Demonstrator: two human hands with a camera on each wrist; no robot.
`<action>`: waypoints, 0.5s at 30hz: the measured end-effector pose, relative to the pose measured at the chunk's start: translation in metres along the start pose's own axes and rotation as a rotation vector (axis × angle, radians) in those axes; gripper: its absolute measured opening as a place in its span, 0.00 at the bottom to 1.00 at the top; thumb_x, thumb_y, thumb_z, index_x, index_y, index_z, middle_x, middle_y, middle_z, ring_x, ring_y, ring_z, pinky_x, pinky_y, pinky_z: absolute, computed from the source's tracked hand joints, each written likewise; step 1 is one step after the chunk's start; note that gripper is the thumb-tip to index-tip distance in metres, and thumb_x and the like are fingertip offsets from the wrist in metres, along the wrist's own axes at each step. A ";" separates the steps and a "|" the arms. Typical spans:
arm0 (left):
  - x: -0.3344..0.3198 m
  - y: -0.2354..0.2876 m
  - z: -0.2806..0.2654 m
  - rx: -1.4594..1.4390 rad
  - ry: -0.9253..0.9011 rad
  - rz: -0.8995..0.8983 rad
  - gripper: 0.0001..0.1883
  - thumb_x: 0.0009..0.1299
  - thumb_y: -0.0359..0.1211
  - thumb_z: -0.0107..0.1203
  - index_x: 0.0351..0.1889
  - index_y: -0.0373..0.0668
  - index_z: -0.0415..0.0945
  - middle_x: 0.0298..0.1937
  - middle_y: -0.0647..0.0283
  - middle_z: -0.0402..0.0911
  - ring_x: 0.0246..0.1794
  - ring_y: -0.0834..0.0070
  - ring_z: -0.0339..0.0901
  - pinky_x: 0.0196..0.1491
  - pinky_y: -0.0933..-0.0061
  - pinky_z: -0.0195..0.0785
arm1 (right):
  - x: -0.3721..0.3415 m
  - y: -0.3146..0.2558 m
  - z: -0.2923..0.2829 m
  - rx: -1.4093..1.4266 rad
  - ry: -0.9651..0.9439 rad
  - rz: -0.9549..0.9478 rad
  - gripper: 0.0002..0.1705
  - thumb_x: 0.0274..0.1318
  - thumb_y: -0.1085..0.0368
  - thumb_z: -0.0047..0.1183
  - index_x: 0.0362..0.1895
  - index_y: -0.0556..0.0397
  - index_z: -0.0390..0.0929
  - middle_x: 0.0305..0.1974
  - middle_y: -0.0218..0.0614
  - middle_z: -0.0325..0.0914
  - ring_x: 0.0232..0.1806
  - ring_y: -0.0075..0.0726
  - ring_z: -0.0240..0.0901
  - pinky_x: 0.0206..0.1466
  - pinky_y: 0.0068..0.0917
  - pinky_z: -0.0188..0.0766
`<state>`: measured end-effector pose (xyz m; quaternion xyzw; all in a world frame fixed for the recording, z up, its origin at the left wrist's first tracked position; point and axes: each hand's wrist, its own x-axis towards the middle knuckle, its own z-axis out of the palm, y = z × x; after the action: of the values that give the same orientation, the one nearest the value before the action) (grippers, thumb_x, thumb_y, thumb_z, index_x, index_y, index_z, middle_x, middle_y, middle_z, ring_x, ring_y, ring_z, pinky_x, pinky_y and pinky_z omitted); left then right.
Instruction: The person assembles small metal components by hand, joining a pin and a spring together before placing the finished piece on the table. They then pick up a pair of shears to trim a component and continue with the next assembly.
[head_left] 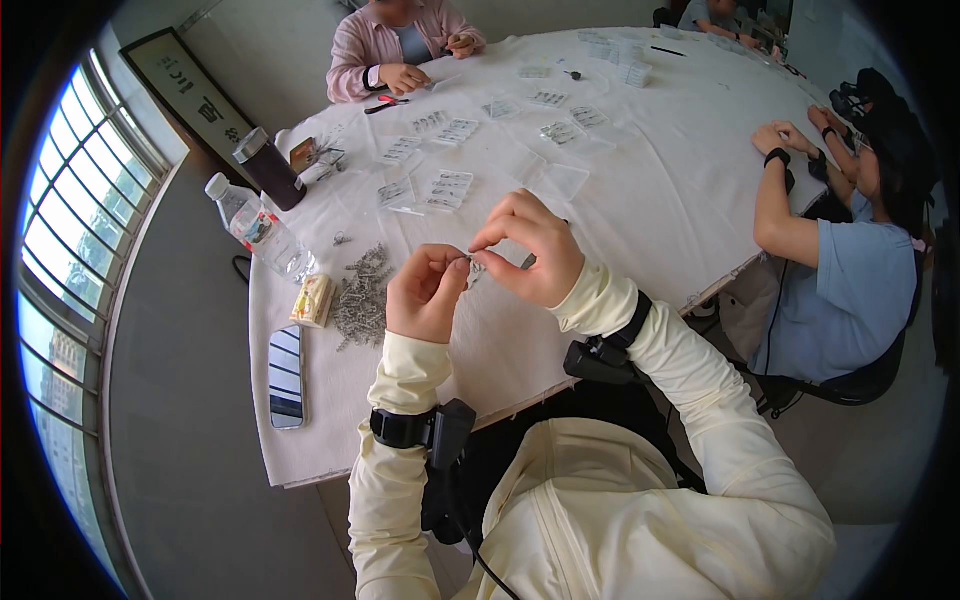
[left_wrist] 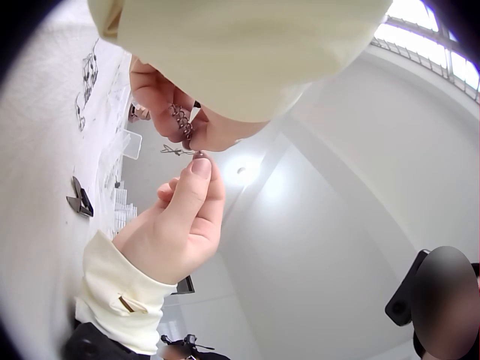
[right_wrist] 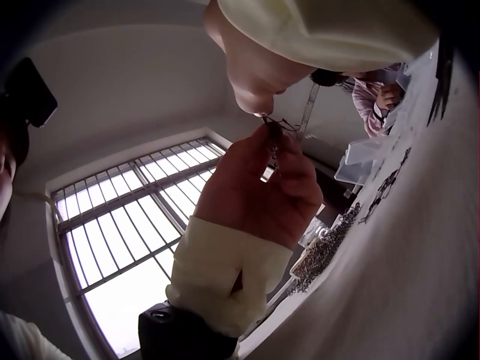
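Note:
Both hands meet over the near part of the table. The left hand [head_left: 425,292] pinches a small silver metal chain [left_wrist: 182,121] between thumb and fingers, and part of it hangs beside the palm. Across from it, the right hand [head_left: 535,250] pinches a thin looped wire piece [left_wrist: 176,151] at its tip, thumb and index fingertips close together. In the right wrist view the wire loops [right_wrist: 281,124] show between the two hands' fingertips. Small black-handled cutters [left_wrist: 81,201] lie on the cloth near the right hand.
Left of the hands lie a heap of metal chains [head_left: 365,295], a tissue pack [head_left: 314,301], a phone [head_left: 287,375], a water bottle [head_left: 262,232] and a dark thermos [head_left: 270,170]. Clear plastic boxes [head_left: 450,190] with small parts spread further back. Other people sit around the white-clothed table [head_left: 660,200].

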<state>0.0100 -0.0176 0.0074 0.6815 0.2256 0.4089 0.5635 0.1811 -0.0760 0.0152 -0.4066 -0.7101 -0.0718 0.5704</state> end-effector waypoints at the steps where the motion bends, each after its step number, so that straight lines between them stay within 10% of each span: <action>1: 0.000 0.000 0.000 0.000 0.000 0.013 0.05 0.71 0.29 0.53 0.40 0.37 0.74 0.31 0.70 0.76 0.30 0.86 0.69 0.34 0.83 0.62 | 0.000 0.000 0.000 0.001 0.003 0.013 0.08 0.41 0.76 0.61 0.30 0.53 0.78 0.31 0.31 0.70 0.35 0.34 0.69 0.38 0.27 0.67; 12: -0.001 0.002 0.006 0.074 0.055 0.114 0.02 0.67 0.24 0.55 0.37 0.36 0.75 0.30 0.69 0.76 0.27 0.87 0.70 0.33 0.83 0.65 | 0.000 -0.001 0.000 0.034 -0.024 0.054 0.08 0.40 0.75 0.61 0.28 0.52 0.78 0.31 0.30 0.72 0.37 0.37 0.68 0.41 0.31 0.67; 15: -0.002 0.012 0.010 0.475 0.140 0.339 0.03 0.63 0.22 0.57 0.34 0.37 0.76 0.28 0.65 0.76 0.24 0.81 0.71 0.30 0.79 0.66 | -0.001 0.000 0.001 0.012 -0.024 0.041 0.09 0.39 0.74 0.62 0.28 0.51 0.78 0.31 0.30 0.72 0.37 0.37 0.68 0.41 0.31 0.67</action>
<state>0.0158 -0.0281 0.0177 0.7923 0.2363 0.4790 0.2948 0.1806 -0.0757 0.0139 -0.4184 -0.7089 -0.0509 0.5655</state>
